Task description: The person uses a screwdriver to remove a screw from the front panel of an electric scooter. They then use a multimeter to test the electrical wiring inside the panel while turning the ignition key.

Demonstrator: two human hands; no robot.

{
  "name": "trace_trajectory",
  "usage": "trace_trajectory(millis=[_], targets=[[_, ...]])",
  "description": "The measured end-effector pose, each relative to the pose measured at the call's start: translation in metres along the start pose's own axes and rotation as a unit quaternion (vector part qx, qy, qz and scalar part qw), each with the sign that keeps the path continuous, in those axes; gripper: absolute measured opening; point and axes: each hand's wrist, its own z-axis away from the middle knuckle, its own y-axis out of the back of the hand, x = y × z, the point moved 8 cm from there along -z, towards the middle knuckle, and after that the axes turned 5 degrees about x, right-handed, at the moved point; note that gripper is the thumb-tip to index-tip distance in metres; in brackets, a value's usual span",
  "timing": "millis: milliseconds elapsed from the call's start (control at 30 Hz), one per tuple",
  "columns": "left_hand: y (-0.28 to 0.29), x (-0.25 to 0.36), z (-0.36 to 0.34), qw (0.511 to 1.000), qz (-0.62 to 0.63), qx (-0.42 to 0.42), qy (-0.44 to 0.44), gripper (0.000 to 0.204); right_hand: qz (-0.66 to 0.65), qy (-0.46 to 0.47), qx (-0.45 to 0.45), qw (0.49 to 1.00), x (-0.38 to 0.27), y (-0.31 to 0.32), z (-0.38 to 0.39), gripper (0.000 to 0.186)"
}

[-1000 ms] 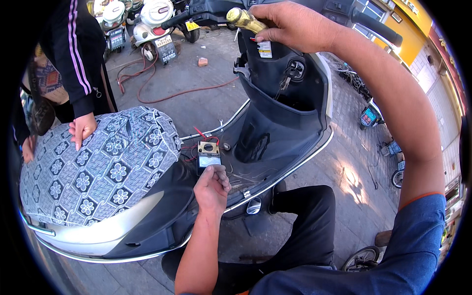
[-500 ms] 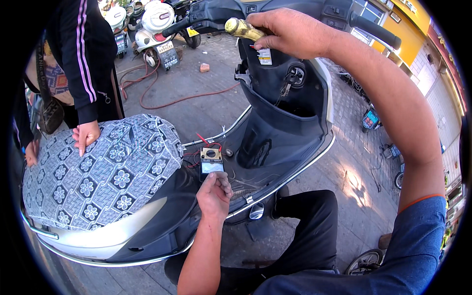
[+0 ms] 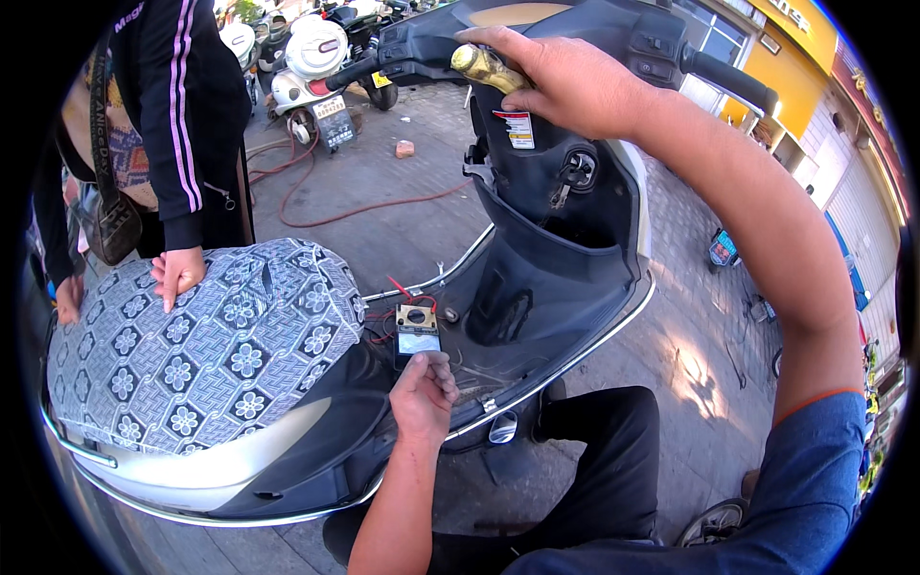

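Observation:
My right hand [image 3: 575, 84] reaches up to the scooter's front column, just below the handlebar. Between its thumb and fingers is what looks like a screwdriver [image 3: 486, 67], with a scuffed yellow handle; its shaft is hidden. Down on the scooter's footboard [image 3: 479, 369], a small multimeter [image 3: 417, 335] with a pale dial plate stands near the seat. Curled fingers of my left hand [image 3: 425, 391] meet the meter's lower edge, partly covering it. Red test leads [image 3: 398, 285] trail beside the meter. A key [image 3: 560, 197] hangs from the ignition lock [image 3: 577, 171].
A patterned cover wraps the scooter seat [image 3: 220, 355], where another person's hand [image 3: 179, 275] rests. Behind lie a red hose [image 3: 355, 216] and a brick piece [image 3: 404, 149] on the pavement. Parked scooters [image 3: 316, 57] stand at the far left. An open storage pocket [image 3: 585, 230] sits below the ignition.
The view has shifted slightly, so the scene sits a little lower. Both hands stay in nearly the same places against the scooter and the multimeter.

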Motion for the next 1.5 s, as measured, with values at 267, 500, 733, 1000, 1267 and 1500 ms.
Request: trace_trajectory(millis=[267,500,733,1000,1267,1500], targets=[[0.001,-0.001,0.0,1.0,-0.021,0.01,-0.001,0.034,0.102,0.032,-0.002,0.994,-0.014,0.002,-0.002,0.106],[0.0,-0.002,0.0,0.999,-0.031,0.01,-0.003,0.034,0.11,0.05,0.002,0.993,-0.019,0.01,-0.006,0.075],[0.002,-0.005,-0.002,0.999,-0.037,0.01,0.0,0.032,0.037,0.036,0.015,0.999,-0.02,0.012,-0.024,0.059],[0.005,-0.008,-0.003,0.999,-0.033,0.012,0.001,0.032,-0.062,0.094,0.041,0.993,-0.029,0.021,-0.026,0.035],[0.004,-0.007,-0.003,0.998,-0.053,0.014,-0.002,0.033,-0.065,0.086,-0.052,0.993,-0.025,0.019,-0.027,0.034],[0.004,-0.008,-0.003,0.998,-0.053,0.018,0.003,0.034,-0.117,0.11,0.036,0.986,-0.034,0.029,-0.034,0.034]])
